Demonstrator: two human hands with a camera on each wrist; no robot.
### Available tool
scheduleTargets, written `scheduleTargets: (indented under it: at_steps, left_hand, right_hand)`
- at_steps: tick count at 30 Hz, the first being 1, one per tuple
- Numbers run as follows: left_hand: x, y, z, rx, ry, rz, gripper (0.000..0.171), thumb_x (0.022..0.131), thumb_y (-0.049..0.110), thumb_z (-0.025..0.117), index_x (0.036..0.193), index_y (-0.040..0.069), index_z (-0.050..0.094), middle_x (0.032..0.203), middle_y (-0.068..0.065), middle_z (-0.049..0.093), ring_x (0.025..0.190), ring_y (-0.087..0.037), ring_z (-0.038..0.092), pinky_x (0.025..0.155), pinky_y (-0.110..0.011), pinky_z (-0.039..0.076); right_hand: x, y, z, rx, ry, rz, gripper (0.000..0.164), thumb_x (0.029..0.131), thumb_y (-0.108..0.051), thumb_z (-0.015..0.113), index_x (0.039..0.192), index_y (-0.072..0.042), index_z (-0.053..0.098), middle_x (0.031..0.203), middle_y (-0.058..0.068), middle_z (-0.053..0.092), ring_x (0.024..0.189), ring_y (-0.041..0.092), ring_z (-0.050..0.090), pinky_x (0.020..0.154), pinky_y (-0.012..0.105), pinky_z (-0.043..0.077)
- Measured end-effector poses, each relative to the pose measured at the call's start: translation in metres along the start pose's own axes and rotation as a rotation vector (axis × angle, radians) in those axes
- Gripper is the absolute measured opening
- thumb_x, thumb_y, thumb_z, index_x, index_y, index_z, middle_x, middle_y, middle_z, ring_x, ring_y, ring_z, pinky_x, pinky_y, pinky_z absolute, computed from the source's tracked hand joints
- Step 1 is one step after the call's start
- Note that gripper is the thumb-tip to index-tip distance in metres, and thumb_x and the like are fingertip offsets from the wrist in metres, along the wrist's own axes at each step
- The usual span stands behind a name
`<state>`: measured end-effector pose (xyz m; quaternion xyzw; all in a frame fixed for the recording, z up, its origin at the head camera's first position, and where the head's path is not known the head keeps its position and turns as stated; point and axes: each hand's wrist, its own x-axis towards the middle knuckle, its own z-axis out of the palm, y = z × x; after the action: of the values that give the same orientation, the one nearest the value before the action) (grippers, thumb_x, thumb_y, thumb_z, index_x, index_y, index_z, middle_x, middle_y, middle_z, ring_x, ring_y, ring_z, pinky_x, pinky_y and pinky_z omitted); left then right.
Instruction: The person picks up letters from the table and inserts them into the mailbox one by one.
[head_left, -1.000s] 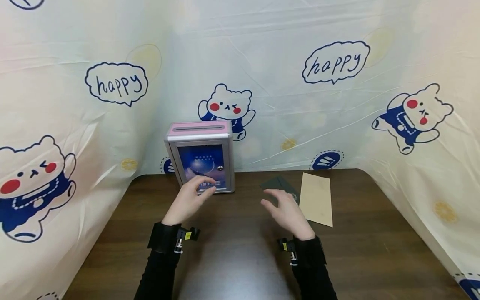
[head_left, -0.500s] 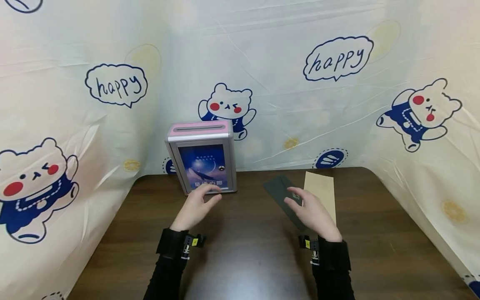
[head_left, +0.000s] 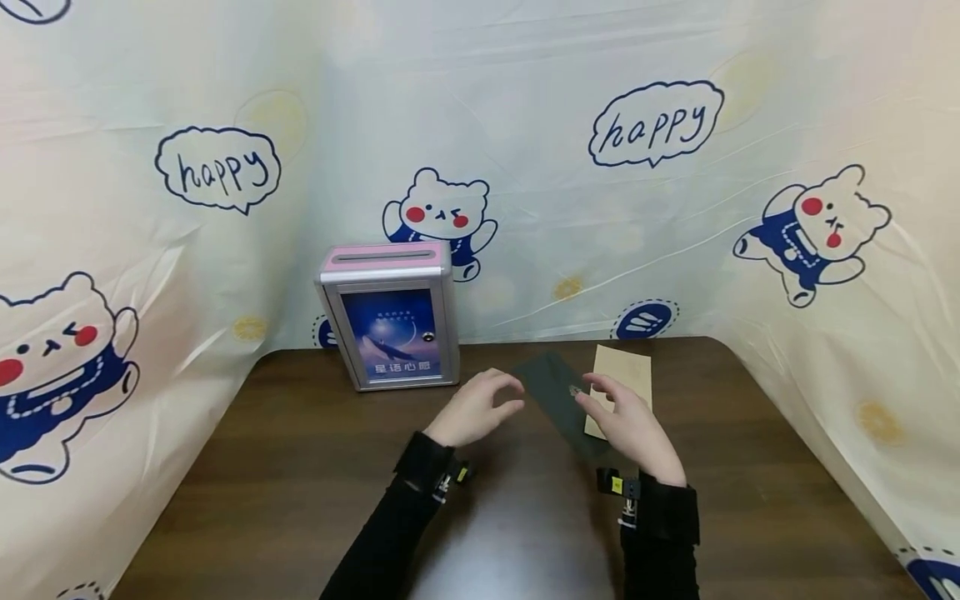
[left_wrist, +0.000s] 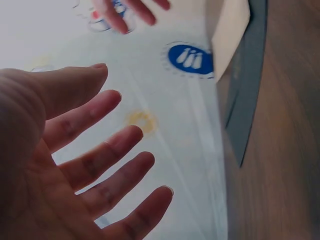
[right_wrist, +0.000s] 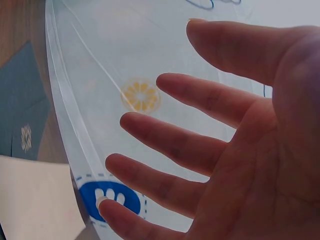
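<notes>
The left hand [head_left: 474,408] and right hand [head_left: 633,429] are hovering, loosely splayed, gripping nothing. At the left hand's three o'clock, the dark envelope [head_left: 551,396] is lying partly under beige paper [head_left: 628,379]; pinching its uncovered corner should be giving the cleanest lift.

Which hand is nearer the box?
Left: the left hand is just off the near right corner of the box; the right hand is farther right, by the beige paper.
</notes>
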<state>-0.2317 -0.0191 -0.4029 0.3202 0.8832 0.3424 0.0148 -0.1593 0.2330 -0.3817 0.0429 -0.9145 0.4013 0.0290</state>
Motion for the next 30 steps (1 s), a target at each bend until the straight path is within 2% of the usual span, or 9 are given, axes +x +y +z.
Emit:
scheduleTargets:
  at_steps: [5, 9, 13, 16, 18, 21, 27, 30]
  left_hand:
    - [0.044, -0.007, 0.012, 0.088, -0.096, -0.075, 0.029, 0.097, 0.031, 0.062, 0.122, 0.016, 0.064, 0.126, -0.005, 0.059, 0.117, -0.02, 0.054, 0.097, -0.04, 0.044]
    - [0.084, -0.008, 0.022, 0.186, -0.143, -0.173, 0.034, 0.097, 0.034, 0.062, 0.126, 0.017, 0.061, 0.127, -0.005, 0.06, 0.113, -0.021, 0.057, 0.091, -0.041, 0.047]
    - [0.12, -0.013, 0.037, 0.297, -0.169, -0.311, 0.041, 0.094, 0.042, 0.064, 0.126, 0.016, 0.061, 0.122, -0.002, 0.062, 0.109, -0.023, 0.059, 0.089, -0.043, 0.047]
    - [0.14, -0.028, 0.051, 0.392, -0.193, -0.426, 0.046, 0.089, 0.049, 0.068, 0.118, 0.015, 0.063, 0.115, -0.003, 0.063, 0.105, -0.026, 0.06, 0.086, -0.044, 0.047]
    - [0.148, -0.039, 0.06, 0.453, -0.217, -0.494, 0.048, 0.083, 0.054, 0.072, 0.11, 0.015, 0.065, 0.111, -0.004, 0.064, 0.102, -0.028, 0.061, 0.084, -0.044, 0.047]
    - [0.157, -0.052, 0.071, 0.519, -0.237, -0.553, 0.056, 0.073, 0.061, 0.077, 0.105, 0.016, 0.066, 0.11, -0.007, 0.064, 0.1, -0.03, 0.061, 0.08, -0.045, 0.048]
    - [0.167, -0.056, 0.08, 0.54, -0.24, -0.572, 0.075, 0.059, 0.061, 0.087, 0.116, 0.016, 0.067, 0.12, -0.013, 0.063, 0.101, -0.034, 0.059, 0.078, -0.046, 0.047]
    - [0.169, -0.055, 0.079, 0.51, -0.247, -0.567, 0.073, 0.061, 0.059, 0.087, 0.116, 0.015, 0.067, 0.122, -0.014, 0.063, 0.106, -0.035, 0.058, 0.083, -0.047, 0.047]
  right_hand:
    - [-0.003, 0.006, -0.006, 0.002, 0.018, 0.045, 0.06, 0.1, -0.049, 0.048, 0.145, -0.009, 0.044, 0.14, 0.024, 0.048, 0.124, 0.043, 0.05, 0.098, 0.059, 0.039]
    - [-0.004, 0.008, -0.01, -0.005, 0.029, 0.065, 0.061, 0.101, -0.05, 0.047, 0.145, -0.009, 0.042, 0.141, 0.024, 0.048, 0.123, 0.043, 0.05, 0.097, 0.06, 0.039]
    - [-0.003, 0.008, -0.008, 0.003, 0.04, 0.069, 0.059, 0.101, -0.047, 0.049, 0.145, -0.009, 0.042, 0.141, 0.023, 0.048, 0.124, 0.042, 0.049, 0.098, 0.059, 0.039]
    - [-0.003, 0.007, -0.004, 0.021, 0.037, 0.063, 0.058, 0.101, -0.046, 0.05, 0.145, -0.009, 0.043, 0.141, 0.023, 0.048, 0.125, 0.041, 0.049, 0.099, 0.058, 0.039]
    - [-0.003, 0.008, -0.001, 0.03, 0.035, 0.066, 0.058, 0.1, -0.046, 0.05, 0.145, -0.009, 0.044, 0.141, 0.022, 0.049, 0.126, 0.041, 0.049, 0.1, 0.057, 0.039]
    - [-0.004, 0.01, 0.001, 0.032, 0.043, 0.077, 0.055, 0.101, -0.044, 0.051, 0.144, -0.011, 0.045, 0.141, 0.021, 0.049, 0.125, 0.04, 0.05, 0.099, 0.057, 0.039]
    - [-0.002, 0.016, -0.001, 0.003, 0.064, 0.104, 0.051, 0.101, -0.04, 0.052, 0.143, -0.011, 0.046, 0.139, 0.022, 0.051, 0.124, 0.039, 0.051, 0.098, 0.056, 0.04]
    - [0.001, 0.02, -0.003, -0.01, 0.063, 0.111, 0.052, 0.101, -0.039, 0.052, 0.143, -0.01, 0.046, 0.139, 0.023, 0.051, 0.124, 0.04, 0.05, 0.098, 0.057, 0.04]
